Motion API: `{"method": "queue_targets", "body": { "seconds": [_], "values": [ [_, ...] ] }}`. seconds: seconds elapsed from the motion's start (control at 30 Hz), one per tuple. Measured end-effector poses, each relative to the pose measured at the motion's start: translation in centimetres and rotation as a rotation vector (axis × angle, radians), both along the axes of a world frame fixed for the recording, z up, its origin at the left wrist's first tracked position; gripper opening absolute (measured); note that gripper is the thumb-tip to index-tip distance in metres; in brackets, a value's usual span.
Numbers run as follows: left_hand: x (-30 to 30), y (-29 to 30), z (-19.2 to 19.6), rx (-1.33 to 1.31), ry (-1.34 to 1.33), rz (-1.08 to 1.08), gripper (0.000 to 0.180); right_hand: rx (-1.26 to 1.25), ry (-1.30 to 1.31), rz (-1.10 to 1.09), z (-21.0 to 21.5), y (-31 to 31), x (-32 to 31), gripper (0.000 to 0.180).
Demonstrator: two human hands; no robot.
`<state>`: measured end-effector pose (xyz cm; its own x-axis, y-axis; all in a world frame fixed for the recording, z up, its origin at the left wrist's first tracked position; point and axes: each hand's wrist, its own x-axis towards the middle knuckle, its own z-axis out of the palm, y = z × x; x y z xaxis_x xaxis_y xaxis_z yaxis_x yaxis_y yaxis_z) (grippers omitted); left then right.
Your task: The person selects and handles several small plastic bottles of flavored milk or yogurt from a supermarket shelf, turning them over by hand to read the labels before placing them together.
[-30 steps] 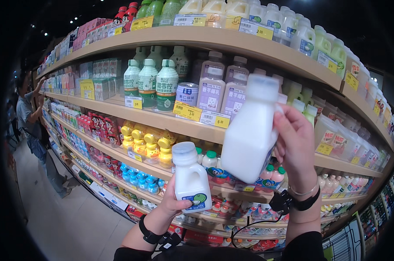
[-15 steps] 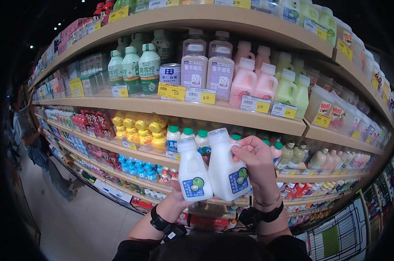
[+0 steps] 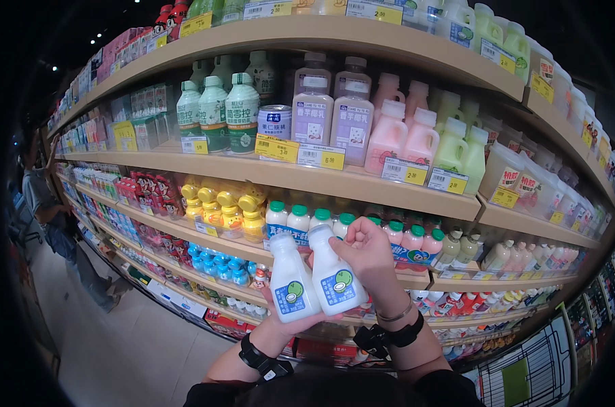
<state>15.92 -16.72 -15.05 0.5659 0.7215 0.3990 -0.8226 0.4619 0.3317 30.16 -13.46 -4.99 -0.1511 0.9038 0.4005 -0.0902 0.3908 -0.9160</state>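
Observation:
Two white plastic milk bottles with pale caps and blue labels showing a green coconut are held side by side, tilted, in front of the shelves. My left hand (image 3: 288, 328) supports the left bottle (image 3: 294, 279) from below and behind, and the right bottle's base rests close against it; most of its fingers are hidden. At the right bottle (image 3: 329, 275), my right hand (image 3: 370, 256) has its thumb against the upper side by the neck. Its other fingers are curled beside it, their tips partly hidden. Both wrists wear black strap-on devices.
Long shelves (image 3: 301, 169) curve across the view, filled with bottled drinks. Behind my hands stand green-capped bottles (image 3: 298, 218) and yellow-capped ones (image 3: 253, 220). A person (image 3: 46, 203) stands in the aisle at far left. A shopping cart (image 3: 525, 370) is at lower right.
Both bottles have shifted slightly left and closer together, the right one lower. My right hand has moved left and down, its fingers more curled. The left hand still supports the bottles.

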Motion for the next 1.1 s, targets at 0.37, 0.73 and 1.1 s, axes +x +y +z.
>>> {"method": "queue_targets", "body": {
  "seconds": [0.37,0.73,1.1],
  "values": [
    [-0.7,-1.0,-1.5,0.216,0.821,0.638,0.1,0.239,-0.353,0.033,0.3,1.2,-2.3,0.023],
    [-3.1,-1.2,-1.1,1.245,1.854,1.579,0.061,0.942,-0.396,-0.692,14.3,2.6,2.7,0.014],
    [-4.7,0.3,-1.5,0.837,1.423,1.287,0.079,0.609,-0.928,-1.353,33.3,9.9,10.4,0.032]
  ]
}}
